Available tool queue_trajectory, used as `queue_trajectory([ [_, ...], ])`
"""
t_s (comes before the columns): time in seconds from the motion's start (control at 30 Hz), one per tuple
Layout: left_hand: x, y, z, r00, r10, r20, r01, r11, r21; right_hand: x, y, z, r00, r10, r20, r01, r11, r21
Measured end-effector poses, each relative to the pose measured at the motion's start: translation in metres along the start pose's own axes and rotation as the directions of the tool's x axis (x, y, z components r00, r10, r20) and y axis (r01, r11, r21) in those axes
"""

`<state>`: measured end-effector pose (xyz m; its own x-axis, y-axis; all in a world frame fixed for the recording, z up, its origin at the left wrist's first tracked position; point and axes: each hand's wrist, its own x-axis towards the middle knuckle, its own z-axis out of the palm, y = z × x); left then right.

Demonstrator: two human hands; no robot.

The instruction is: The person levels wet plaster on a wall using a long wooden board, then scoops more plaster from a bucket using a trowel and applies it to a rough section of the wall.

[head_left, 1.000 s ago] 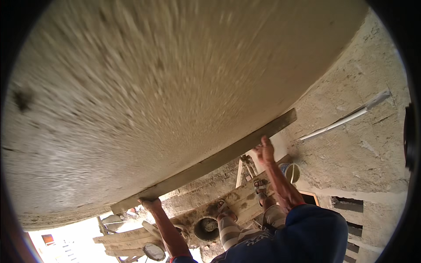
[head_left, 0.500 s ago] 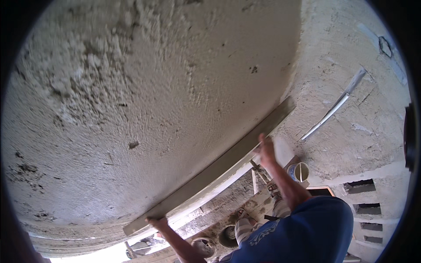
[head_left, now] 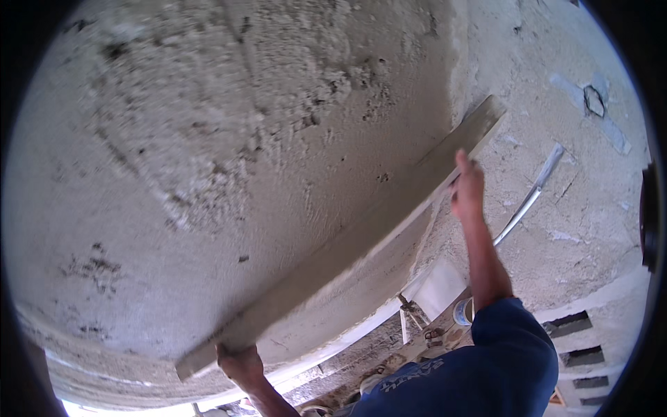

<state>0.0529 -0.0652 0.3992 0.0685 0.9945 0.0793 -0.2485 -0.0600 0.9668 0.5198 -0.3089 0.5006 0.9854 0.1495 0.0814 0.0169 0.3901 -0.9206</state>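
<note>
A long, flat, grey straightedge board lies diagonally against a broad plastered wet-grey surface, rough and pitted in its upper part and smoother toward the board. My left hand grips the board near its lower left end, with the fingers partly hidden behind it. My right hand holds the board's edge toward the upper right end, thumb pointing along it; motion blurs it slightly.
A rough wall on the right carries a pale conduit, a recessed box and several dark slot openings. Far below are a small bucket, my sandalled foot and a plank platform.
The board and both hands have moved up the plastered surface, the right end most, nearing the upper right corner. The view has shifted, showing more rough plaster and less of the platform below.
</note>
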Motion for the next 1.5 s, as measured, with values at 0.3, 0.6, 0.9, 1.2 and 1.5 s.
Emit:
queue_trajectory([
  [0.3,0.013,0.017,0.022,0.962,-0.273,0.030,0.227,0.728,-0.647,-0.008,-0.001,0.004,0.999,0.023,0.033,-0.026,0.993,0.113],
  [0.6,0.120,-0.023,-0.170,0.927,-0.253,-0.277,0.057,0.826,-0.561,-0.146,0.095,0.055,0.950,0.039,0.309,-0.117,0.965,0.236],
  [0.9,0.013,0.192,0.046,0.977,0.091,0.194,0.052,0.776,-0.629,0.019,-0.131,0.061,0.984,-0.148,0.097,0.127,0.973,0.192],
  [1.2,0.032,0.192,0.060,0.968,0.239,0.078,-0.183,0.883,-0.433,0.014,-0.158,0.062,0.980,-0.123,0.154,0.091,0.975,0.202],
  [1.5,0.091,0.209,-0.057,0.953,0.200,-0.229,-0.285,0.849,-0.444,-0.099,-0.091,0.112,0.892,-0.150,0.427,0.008,0.948,0.318],
])
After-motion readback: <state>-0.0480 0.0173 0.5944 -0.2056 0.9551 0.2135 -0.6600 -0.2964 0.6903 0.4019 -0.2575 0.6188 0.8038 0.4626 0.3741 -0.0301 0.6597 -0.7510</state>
